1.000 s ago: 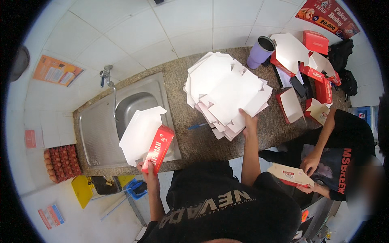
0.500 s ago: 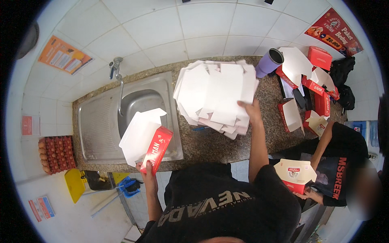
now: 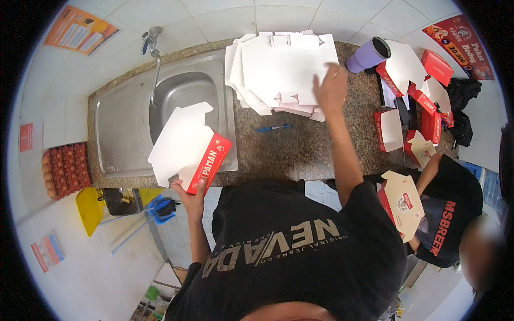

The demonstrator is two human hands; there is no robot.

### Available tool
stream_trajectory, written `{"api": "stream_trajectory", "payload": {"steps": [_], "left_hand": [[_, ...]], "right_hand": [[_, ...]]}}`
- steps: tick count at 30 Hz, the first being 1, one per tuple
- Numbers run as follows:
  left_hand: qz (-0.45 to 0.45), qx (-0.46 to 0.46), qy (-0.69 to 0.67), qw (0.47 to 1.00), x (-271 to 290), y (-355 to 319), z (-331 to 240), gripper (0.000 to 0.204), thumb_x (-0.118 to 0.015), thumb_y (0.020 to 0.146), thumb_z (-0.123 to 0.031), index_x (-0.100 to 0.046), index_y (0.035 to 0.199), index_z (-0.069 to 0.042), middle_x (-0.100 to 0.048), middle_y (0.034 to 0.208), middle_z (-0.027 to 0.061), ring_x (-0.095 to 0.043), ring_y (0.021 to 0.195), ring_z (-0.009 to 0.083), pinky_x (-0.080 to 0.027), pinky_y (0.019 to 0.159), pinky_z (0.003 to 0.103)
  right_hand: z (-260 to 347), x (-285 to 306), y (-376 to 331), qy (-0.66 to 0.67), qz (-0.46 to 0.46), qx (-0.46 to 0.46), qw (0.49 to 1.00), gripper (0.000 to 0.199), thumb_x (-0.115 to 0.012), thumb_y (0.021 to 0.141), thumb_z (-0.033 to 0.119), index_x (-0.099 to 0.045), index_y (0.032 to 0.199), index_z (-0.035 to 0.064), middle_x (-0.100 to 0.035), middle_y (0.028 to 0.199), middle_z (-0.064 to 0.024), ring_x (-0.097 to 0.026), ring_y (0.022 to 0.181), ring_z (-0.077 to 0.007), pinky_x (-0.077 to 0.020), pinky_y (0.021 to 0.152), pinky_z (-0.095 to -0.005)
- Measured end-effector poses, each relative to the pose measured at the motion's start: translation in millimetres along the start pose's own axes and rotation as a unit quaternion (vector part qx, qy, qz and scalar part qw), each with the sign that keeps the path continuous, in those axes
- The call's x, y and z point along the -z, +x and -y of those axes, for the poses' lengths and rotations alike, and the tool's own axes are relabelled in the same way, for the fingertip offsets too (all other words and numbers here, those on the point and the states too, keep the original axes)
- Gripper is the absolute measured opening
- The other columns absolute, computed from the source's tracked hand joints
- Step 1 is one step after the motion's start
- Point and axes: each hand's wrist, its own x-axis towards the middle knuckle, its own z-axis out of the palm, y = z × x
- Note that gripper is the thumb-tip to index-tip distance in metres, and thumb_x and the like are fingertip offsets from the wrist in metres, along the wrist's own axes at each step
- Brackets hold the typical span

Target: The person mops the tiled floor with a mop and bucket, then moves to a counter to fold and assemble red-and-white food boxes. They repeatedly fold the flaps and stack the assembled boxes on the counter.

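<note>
My left hand (image 3: 191, 199) grips the lower end of a partly folded takeaway carton (image 3: 208, 163), red outside and white inside. The carton's white lid flap stands unfolded over the near right part of the sink. My right hand (image 3: 331, 91) is at the right side of a stack of flat white carton blanks (image 3: 278, 69), thumb apart from the other fingers, which are slightly blurred. I see nothing held in it. The stack lies on the granite counter near the tiled wall. A blue pen (image 3: 273, 128) lies in front of the stack.
The steel sink (image 3: 126, 136) is at the left, below a tap (image 3: 155, 48). A purple tumbler (image 3: 369, 55) stands right of the stack, with several red cartons (image 3: 430, 125) beyond it. At the right a co-worker holds another carton (image 3: 402, 206). Egg trays (image 3: 67, 170) are far left.
The stack has shifted back toward the wall and looks neater, leaving the pen in full sight. My right hand moved farther away with it. The co-worker's carton has turned. The view has shifted.
</note>
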Motion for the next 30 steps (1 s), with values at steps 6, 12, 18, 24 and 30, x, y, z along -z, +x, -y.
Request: {"api": "stream_trajectory", "payload": {"steps": [6,12,18,24,30], "left_hand": [[0.004,-0.051,0.026,0.998,-19,12,19,0.064,-0.082,0.083,-0.027,-0.029,0.113,-0.007,-0.043,0.113,0.0111,-0.046,0.108,0.0184,-0.041,0.095,0.033],[0.068,-0.239,0.085,0.965,-43,8,29,0.079,-0.092,0.069,-0.031,-0.035,0.117,-0.002,-0.049,0.116,0.0149,-0.052,0.108,0.0269,-0.04,0.099,0.043],[0.258,-0.351,0.245,0.866,-77,25,28,0.088,-0.087,0.067,-0.046,-0.053,0.136,-0.003,-0.052,0.138,0.0194,-0.04,0.133,0.0461,-0.031,0.113,0.054],[0.285,-0.361,0.223,0.86,-103,34,34,0.093,-0.087,0.068,-0.046,-0.046,0.141,-0.005,-0.046,0.144,0.0205,-0.034,0.138,0.0459,-0.028,0.116,0.053],[0.254,-0.32,0.282,0.868,-108,31,47,0.105,-0.085,0.067,-0.054,-0.038,0.146,-0.002,-0.036,0.151,0.0244,-0.02,0.146,0.0455,-0.022,0.119,0.053]], "right_hand": [[40,-46,-156,0.147,0.218,0.176,0.949,0.026,-0.064,0.083,0.006,-0.072,0.106,0.0108,-0.064,0.107,-0.0061,-0.057,0.108,-0.0286,-0.0436,0.092,-0.0448],[-17,-23,-194,0.07,0.184,0.117,0.973,0.035,-0.063,0.076,0.003,-0.075,0.108,0.015,-0.064,0.1,-0.0042,-0.058,0.1,-0.0265,-0.0435,0.085,-0.0451],[-93,10,-214,-0.018,0.165,0.028,0.986,0.03,-0.064,0.08,0.005,-0.075,0.107,0.0137,-0.067,0.097,-0.0077,-0.062,0.095,-0.0299,-0.048,0.078,-0.0442],[-96,20,-175,0.064,0.013,-0.066,0.996,0.019,-0.067,0.088,0.018,-0.071,0.101,0.0041,-0.068,0.095,-0.0143,-0.064,0.087,-0.0319,-0.0507,0.078,-0.0433],[-82,-6,-37,0.029,-0.036,-0.157,0.987,0.045,-0.07,0.088,0.037,-0.065,0.11,-0.0026,-0.064,0.102,-0.0201,-0.063,0.095,-0.0343,-0.0511,0.081,-0.0457]]}}
